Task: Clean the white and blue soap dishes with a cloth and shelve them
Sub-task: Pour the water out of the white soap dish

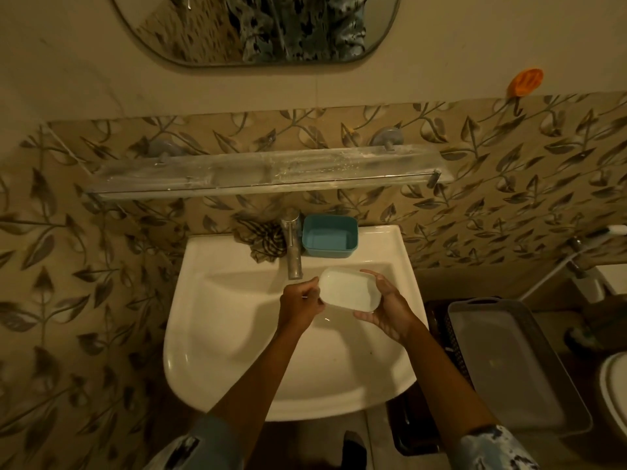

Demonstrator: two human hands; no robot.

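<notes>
left hand and right hand grip one white soap dish; one blue soap dish, one cloth behind.

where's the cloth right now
In the head view the striped cloth lies bunched on the back ledge of the sink, just left of the tap; the blue soap dish sits on the tap's right.

Dim warm yellow light, soft overall blur, wide-angle bending at edges, dark corners
</notes>
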